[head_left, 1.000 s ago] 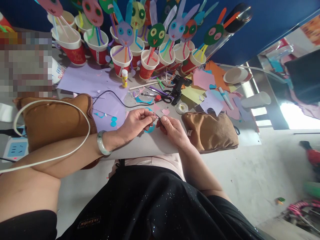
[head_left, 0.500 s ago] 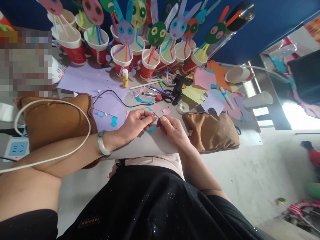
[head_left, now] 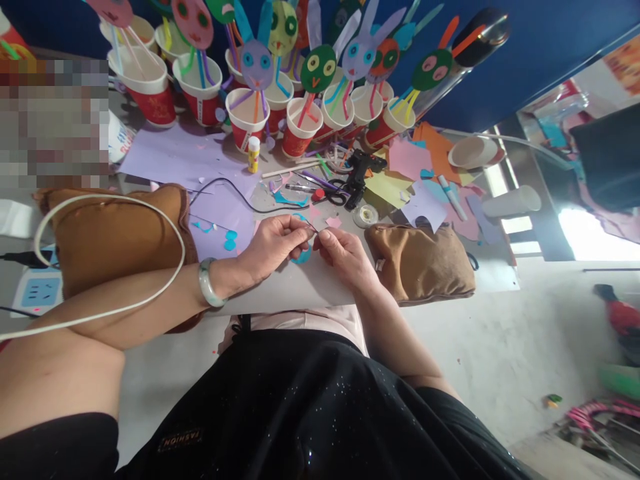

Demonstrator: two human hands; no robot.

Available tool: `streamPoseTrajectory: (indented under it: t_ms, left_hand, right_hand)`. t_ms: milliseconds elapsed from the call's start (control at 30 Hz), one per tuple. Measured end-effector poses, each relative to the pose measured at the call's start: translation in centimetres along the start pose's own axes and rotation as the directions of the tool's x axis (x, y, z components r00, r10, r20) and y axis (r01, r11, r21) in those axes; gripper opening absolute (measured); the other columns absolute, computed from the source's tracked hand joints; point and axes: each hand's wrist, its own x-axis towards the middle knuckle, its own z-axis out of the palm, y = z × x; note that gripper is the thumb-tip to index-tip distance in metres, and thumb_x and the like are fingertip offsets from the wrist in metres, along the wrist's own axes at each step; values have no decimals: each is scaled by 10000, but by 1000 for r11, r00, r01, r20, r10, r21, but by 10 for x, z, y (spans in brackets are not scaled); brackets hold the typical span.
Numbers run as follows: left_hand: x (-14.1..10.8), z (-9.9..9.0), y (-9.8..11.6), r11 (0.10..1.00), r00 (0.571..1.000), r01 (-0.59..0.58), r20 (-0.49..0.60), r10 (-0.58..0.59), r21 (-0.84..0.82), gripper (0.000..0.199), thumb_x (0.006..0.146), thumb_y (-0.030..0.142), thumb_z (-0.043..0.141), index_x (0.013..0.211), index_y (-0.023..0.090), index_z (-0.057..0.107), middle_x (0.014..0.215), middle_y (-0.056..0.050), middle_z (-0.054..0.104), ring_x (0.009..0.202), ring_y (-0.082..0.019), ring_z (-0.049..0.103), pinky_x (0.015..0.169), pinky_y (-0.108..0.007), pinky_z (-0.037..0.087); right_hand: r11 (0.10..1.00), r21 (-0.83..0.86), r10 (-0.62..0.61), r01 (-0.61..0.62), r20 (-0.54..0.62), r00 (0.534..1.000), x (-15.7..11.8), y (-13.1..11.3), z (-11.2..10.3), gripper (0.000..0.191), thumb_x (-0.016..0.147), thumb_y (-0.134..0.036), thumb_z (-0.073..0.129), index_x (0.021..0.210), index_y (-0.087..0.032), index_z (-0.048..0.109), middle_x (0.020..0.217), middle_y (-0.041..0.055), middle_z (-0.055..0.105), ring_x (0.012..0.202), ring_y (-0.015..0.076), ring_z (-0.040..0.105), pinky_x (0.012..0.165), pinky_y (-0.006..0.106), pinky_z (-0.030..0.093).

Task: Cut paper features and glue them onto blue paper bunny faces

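Close together above the table's near edge, my left hand [head_left: 280, 245] and my right hand [head_left: 346, 259] both have their fingers pinched. Between the fingertips runs a thin dark strand [head_left: 313, 228], gripped by both hands; its exact nature is too small to tell. Blue paper rings [head_left: 302, 256] lie on the table behind and under my left fingers. Small pink paper scraps [head_left: 333, 222] are just beyond the hands. A roll of clear tape [head_left: 366, 215] sits to the right of them.
Red and white cups [head_left: 299, 127] with paper animal figures line the back. Nearer are a glue stick [head_left: 253, 155], a black glue gun [head_left: 361, 177] and paper sheets. Brown cushions [head_left: 117, 240] [head_left: 423, 263] flank my arms. A white cable [head_left: 183, 243] loops over my left forearm.
The hands stay nearly in place, still pinched on the strand. The whole view has shifted slightly; nothing on the table has visibly been moved.
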Motion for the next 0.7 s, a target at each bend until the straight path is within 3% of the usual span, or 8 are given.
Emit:
streamPoseTrajectory:
  t_ms: [267,700]
  left_hand:
    - [0,0,1,1000,1000,-2,4,2,-8,180,847,314,711,776,162,646,628,22,617,514,-59,513,476,-201,380]
    - [0,1,5,1000,1000,-6,-19,6,-18,158,846,243,713,741,156,633,581,27,598,485,-57,507,472,-204,381]
  right_hand:
    - [987,155,50,-54,26,998,2,4,6,613,835,-806,604,717,-205,623,550,-40,369,506,100,284,473,264,198]
    - [980,193,56,-55,-3,998,3,9,11,602,817,-812,623,698,-223,594,533,-41,355,488,101,283,467,270,207]
